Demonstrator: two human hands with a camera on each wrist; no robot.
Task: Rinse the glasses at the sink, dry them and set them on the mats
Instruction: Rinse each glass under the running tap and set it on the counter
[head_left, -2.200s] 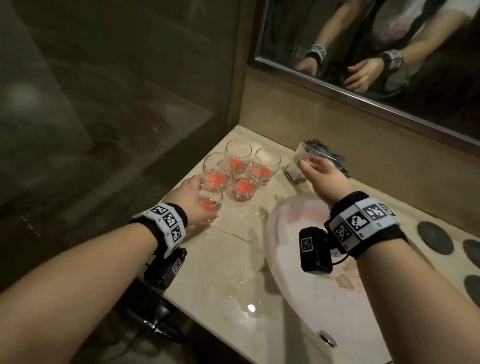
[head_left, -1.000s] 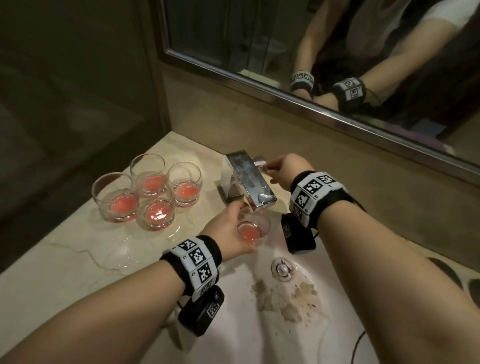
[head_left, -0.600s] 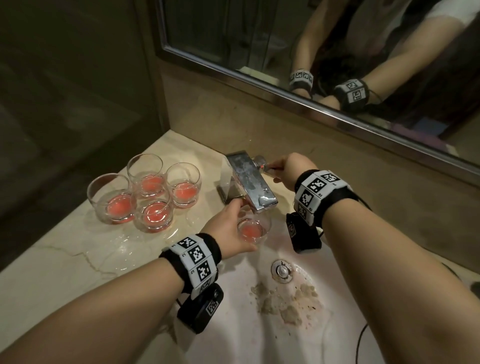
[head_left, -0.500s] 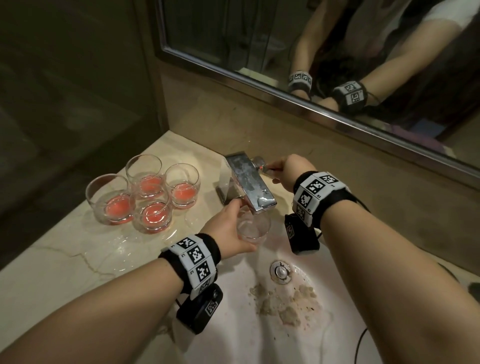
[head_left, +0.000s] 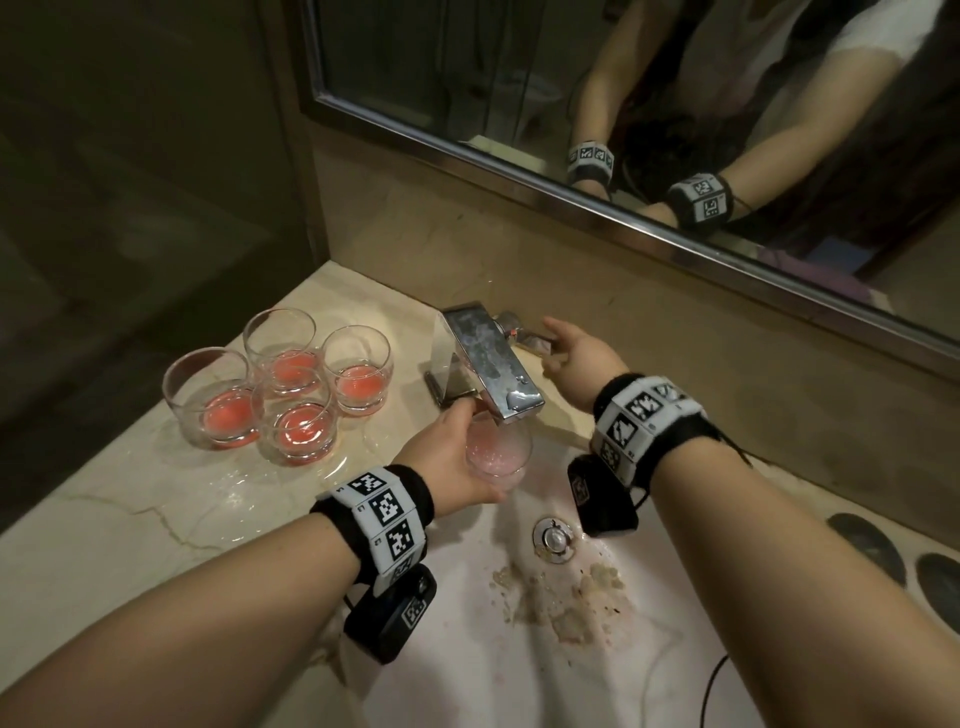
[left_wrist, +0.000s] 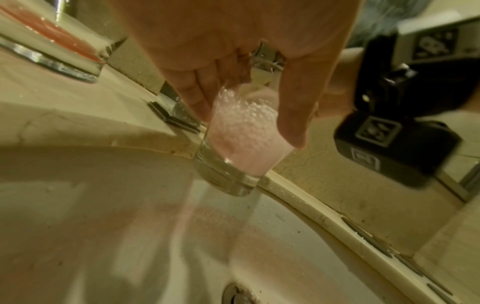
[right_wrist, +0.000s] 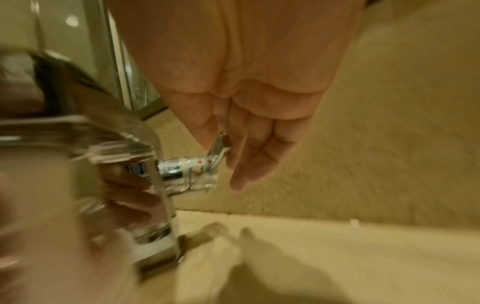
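My left hand (head_left: 467, 447) grips a clear glass (head_left: 501, 457) upright under the chrome tap spout (head_left: 493, 364), over the white sink (head_left: 467, 649). Pale pink, bubbly water fills the glass (left_wrist: 241, 144), with my thumb and fingers (left_wrist: 291, 123) wrapped round its side. My right hand (head_left: 548, 343) is at the tap lever (head_left: 522, 338) behind the spout. In the right wrist view the lever (right_wrist: 218, 148) lies between the thumb and nearly straight fingers (right_wrist: 249, 160). Several glasses with red liquid (head_left: 291, 384) stand on the counter to the left.
Dark round mats (head_left: 865, 545) lie on the counter at the right edge. The drain (head_left: 553, 538) and brownish residue (head_left: 571, 597) sit in the basin. A mirror (head_left: 623, 104) runs along the wall behind. The marble counter (head_left: 156, 519) is wet near the glasses.
My left hand carried one glass from the counter to under the spout. Its red liquid has turned pale and foamy. My right hand's fingers have straightened at the lever.
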